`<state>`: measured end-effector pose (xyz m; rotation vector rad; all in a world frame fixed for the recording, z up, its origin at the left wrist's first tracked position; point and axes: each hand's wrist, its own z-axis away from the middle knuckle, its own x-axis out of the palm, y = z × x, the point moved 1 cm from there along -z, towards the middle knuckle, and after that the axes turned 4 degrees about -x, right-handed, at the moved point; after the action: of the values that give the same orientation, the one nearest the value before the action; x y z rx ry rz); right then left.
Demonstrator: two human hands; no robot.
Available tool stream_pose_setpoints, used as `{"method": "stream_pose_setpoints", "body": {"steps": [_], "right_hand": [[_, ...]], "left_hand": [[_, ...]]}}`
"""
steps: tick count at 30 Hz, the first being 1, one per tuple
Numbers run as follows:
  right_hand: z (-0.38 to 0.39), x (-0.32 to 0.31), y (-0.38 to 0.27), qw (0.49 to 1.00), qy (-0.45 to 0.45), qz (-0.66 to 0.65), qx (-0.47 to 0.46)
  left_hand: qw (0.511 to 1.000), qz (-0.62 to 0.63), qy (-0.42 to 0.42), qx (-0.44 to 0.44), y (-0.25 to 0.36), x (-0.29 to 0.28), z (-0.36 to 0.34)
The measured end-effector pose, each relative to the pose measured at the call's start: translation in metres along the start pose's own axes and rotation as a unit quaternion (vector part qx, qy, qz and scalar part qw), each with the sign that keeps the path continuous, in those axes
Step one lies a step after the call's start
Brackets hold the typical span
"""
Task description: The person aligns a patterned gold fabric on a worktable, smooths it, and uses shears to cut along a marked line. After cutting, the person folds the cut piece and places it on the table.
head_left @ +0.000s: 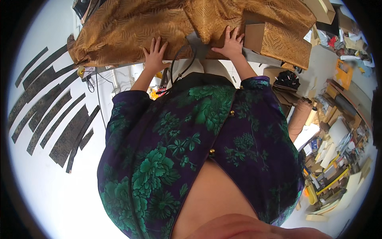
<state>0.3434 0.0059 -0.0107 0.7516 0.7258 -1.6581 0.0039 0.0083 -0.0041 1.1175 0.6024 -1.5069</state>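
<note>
A large golden-brown fabric [139, 24] with a wavy pattern lies in folds over the table in front of me, its near edge close to my body. My left hand [154, 56] rests on it with fingers spread, holding nothing. My right hand [231, 44] also lies with its fingers apart, at the fabric's near part, to the left of a plain brown flat piece [254, 38]. Between my hands, a grey patch [197, 44] shows beside a raised fold. A thin dark cord [172, 69] loops down from there towards my waist.
Several dark patterned strips [59, 141] hang or lie on a white surface at the left. At the right are a box with a black crumpled bundle [287, 80], a brown roll [300, 115] and cluttered piles of boards and papers [334, 147]. Cables [104, 79] run below the table's left side.
</note>
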Motion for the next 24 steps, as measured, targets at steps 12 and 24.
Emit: {"method": "stream_pose_setpoints", "body": {"steps": [12, 24], "right_hand": [[0.044, 0.053, 0.022, 0.953, 0.208, -0.21, 0.061], [0.058, 0.057, 0.053, 0.887, 0.247, -0.389, -0.035]], "left_hand": [[0.973, -0.138, 0.183, -0.038, -0.144, -0.043, 0.061], [0.938, 0.205, 0.242, -0.14, -0.056, -0.078, -0.064]]}}
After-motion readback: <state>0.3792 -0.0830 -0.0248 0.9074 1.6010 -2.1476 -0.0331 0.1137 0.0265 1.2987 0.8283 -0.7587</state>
